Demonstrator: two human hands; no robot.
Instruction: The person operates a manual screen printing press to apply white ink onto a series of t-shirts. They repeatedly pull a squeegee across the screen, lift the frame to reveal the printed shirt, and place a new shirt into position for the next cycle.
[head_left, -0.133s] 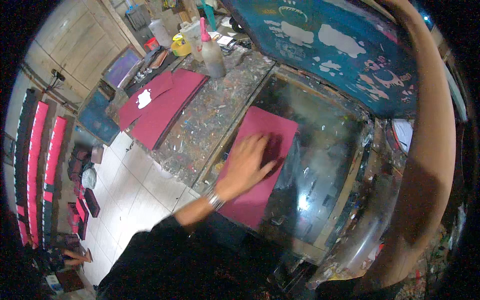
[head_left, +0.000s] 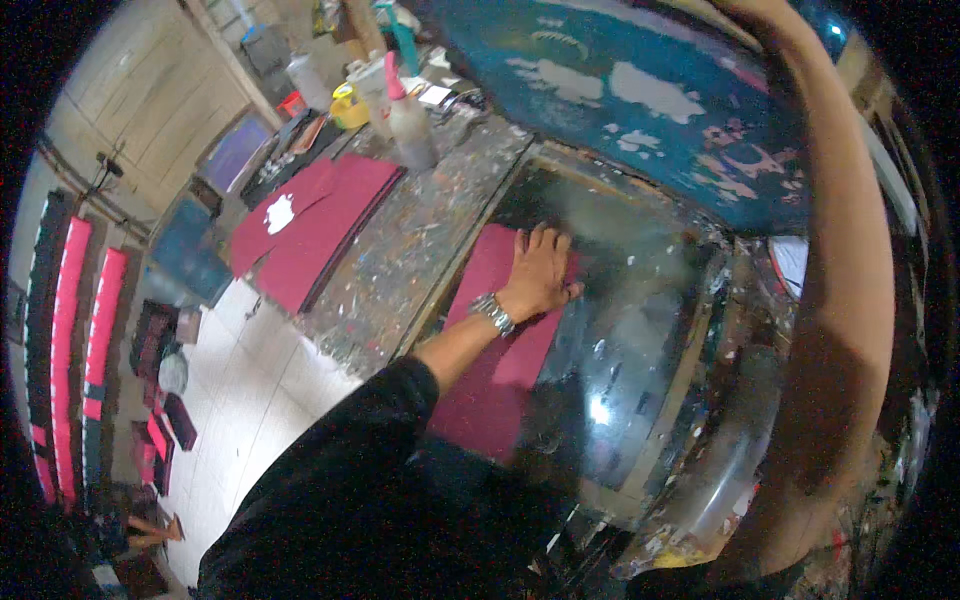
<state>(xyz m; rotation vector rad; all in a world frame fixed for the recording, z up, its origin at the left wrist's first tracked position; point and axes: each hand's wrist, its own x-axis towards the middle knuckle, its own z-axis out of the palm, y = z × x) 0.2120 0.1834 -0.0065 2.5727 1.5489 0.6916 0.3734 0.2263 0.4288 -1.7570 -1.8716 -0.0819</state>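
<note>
On the glossy dark printing bed [head_left: 640, 330] of a paint-spattered workbench [head_left: 420, 250], a maroon sheet [head_left: 500, 370] lies flat along the bed's left edge. The left hand [head_left: 540, 275] rests palm down on the upper part of that sheet, fingers spread and extended, pressing flat rather than gripping anything. A metal wristwatch [head_left: 492, 313] sits on that wrist, and the forearm is covered by a black sleeve [head_left: 370, 440].

The right arm [head_left: 850, 300] rises along the right side of the view, bare, up to the raised printing screen [head_left: 640, 100], a blue-green mesh with pale patches, which stands tilted above the bed. The right hand itself lies at the top rim of the view and is not visible; whether it grips the frame cannot be told.

To the left of the bed, on the workbench, lies a stack of maroon sheets [head_left: 320, 235] with a small white scrap [head_left: 279, 213] on top. Just behind the stack stands a translucent squeeze bottle [head_left: 408, 115] with a pink nozzle, and a yellow container [head_left: 349, 106] sits beyond it. The pale tiled floor [head_left: 230, 400] shows below the bench, with red and black racks [head_left: 75, 330] at far left.
</note>
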